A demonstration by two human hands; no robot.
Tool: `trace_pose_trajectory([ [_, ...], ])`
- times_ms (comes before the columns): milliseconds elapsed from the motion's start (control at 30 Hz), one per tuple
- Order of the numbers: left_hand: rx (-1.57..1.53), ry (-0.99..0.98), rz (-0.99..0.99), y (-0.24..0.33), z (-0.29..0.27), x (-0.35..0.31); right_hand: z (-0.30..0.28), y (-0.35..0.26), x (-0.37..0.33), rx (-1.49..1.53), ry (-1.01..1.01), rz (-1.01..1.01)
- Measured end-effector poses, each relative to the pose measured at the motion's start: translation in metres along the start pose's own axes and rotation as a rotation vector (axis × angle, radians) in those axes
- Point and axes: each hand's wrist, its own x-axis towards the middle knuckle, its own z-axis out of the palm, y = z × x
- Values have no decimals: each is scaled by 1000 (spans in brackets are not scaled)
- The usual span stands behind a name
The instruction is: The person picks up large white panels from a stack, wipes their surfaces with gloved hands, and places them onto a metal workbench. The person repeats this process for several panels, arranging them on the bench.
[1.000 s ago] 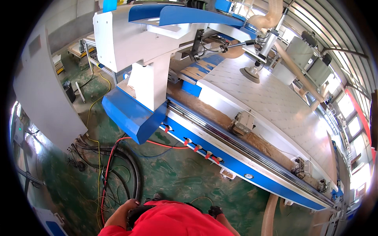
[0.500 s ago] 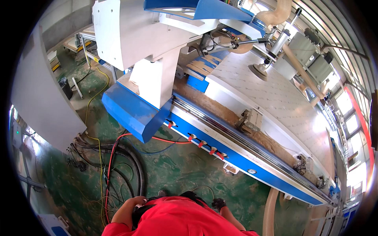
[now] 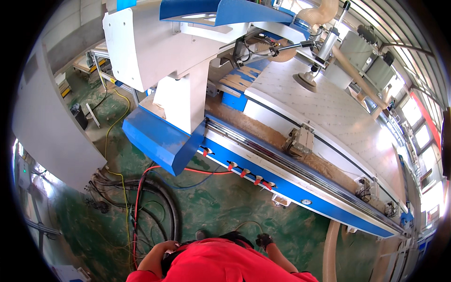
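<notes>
Standing nearer blue-white router machine (image 3: 197, 94) than a second ago; its frame now larger in view. Left hand (image 3: 162, 248) bare, curled at waist against dark item, grip unclear. Right hand (image 3: 264, 241) dark-gloved, loosely closed, nothing visibly held. Hoses (image 3: 155, 197) coil on green floor (image 3: 225, 202) just ahead.

A large blue and white cutting machine (image 3: 188, 84) is seen on the green floor (image 3: 225, 207). Black and red cables (image 3: 150, 202) are laid beside its base.
</notes>
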Motion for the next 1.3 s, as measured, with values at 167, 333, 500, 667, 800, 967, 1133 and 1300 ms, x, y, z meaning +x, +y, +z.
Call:
trace_pose_trajectory([
  [167,-19,68,-15,-1,3,-21,-6,21,-12,113,-56,57],
  [333,-84,38,-60,-15,11,-25,0,19,-29,-47,-59,1],
  [500,-58,84,-55,-25,19,-30,12,18,-27,-179,-49,-42],
  [667,44,132,-82,-36,26,-31,27,14,-30,-51,-59,6],
  [800,30,142,-33,-49,31,-28,26,8,-21,-227,-130,-55],
  [967,-113,104,-68,-47,29,-30,28,5,-25,-122,-79,37],
  [1133,-127,119,-46,-52,29,-29,27,14,-13,-163,-68,30],
  [1300,-118,127,-97,-22,18,-51,32,10,-28,-108,-55,13],
])
